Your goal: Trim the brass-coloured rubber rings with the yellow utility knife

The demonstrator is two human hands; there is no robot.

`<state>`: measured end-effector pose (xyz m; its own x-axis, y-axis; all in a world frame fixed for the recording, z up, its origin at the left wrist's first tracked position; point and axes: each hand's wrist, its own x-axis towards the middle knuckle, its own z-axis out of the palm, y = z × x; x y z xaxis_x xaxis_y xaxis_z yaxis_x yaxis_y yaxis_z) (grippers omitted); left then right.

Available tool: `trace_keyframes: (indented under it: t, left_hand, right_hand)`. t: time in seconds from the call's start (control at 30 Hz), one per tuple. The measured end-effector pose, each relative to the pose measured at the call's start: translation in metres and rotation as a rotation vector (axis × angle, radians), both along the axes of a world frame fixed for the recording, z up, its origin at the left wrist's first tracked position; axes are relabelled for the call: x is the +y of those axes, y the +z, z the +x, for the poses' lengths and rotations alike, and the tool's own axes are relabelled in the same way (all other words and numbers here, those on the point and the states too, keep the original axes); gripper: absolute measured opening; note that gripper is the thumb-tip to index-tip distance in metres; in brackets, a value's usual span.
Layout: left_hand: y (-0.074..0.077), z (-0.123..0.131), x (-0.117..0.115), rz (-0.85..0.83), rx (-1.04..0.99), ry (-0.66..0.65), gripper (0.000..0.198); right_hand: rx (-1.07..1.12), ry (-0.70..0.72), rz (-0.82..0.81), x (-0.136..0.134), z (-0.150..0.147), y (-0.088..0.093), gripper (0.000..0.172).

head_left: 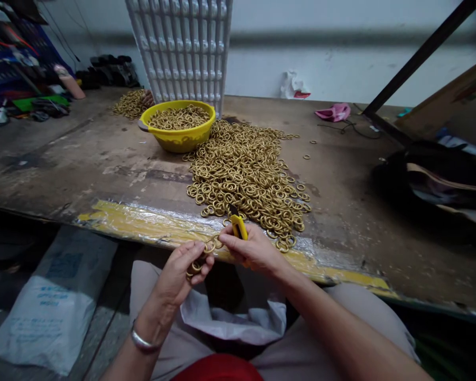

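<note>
A few gold-coloured rings [209, 247] are at the fingers of the person's two hands, just over the near edge of the desk [83, 137]. The left hand [181, 267] is partly closed, its thumb and forefinger pinching one ring while more rest against the curled fingers. The right hand [256, 250] is closed around a yellow knife [239, 226], its dark tip pointing up and away; its thumb and finger also seem to grip a ring, though that spot is too small to be sure.

Just beyond the hands, a big pile [246, 174] of the same rings spreads over the desk, with a few loose ones at its right side. Touching its far left side is a yellow basin [178, 142] filled with rings, and behind that lies a smaller heap [129, 104]. A ridged grey panel [182, 47] stands upright behind the basin. Yellow tape [143, 221] runs along the desk's near edge. Below the hands, an open white bag [238, 323] sits between the person's legs. A pink cloth [335, 112] lies far right, near a black bag [436, 182].
</note>
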<state>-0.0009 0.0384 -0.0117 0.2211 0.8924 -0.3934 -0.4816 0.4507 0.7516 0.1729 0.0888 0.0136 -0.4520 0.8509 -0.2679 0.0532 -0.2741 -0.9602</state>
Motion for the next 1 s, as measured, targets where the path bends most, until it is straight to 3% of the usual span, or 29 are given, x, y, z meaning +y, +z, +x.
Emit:
trace_keyframes:
  t: [0.13,0.23,0.33,0.4,0.5,0.63,1.0]
  left_hand:
    - [0.0,0.001,-0.002,-0.077,-0.208,-0.073,0.021]
    - [0.001,0.003,-0.002,-0.129,-0.341,-0.084,0.02]
    - [0.001,0.004,-0.004,-0.197,-0.429,-0.052,0.017]
    - [0.0,0.004,-0.005,-0.232,-0.458,-0.01,0.012]
    - [0.0,0.004,-0.006,-0.242,-0.462,0.06,0.004]
    - [0.001,0.004,-0.006,-0.232,-0.43,0.105,0.004]
    - [0.006,0.006,-0.006,-0.229,-0.39,0.13,0.008]
  right_hand:
    - [-0.011,0.003,0.026,0.0,-0.001,-0.003,0.03]
    - [-0.035,-0.071,0.153,0.0,-0.001,-0.005,0.025]
    - [-0.203,-0.097,0.489,-0.003,0.001,-0.007,0.011]
    - [-0.415,-0.007,0.774,-0.006,0.004,-0.01,0.007]
    - [-0.729,0.143,1.038,-0.012,0.007,-0.015,0.019]
    - [-0.909,0.195,1.074,-0.016,0.005,-0.018,0.017]
    - [-1.006,0.174,1.028,-0.015,0.003,-0.015,0.011]
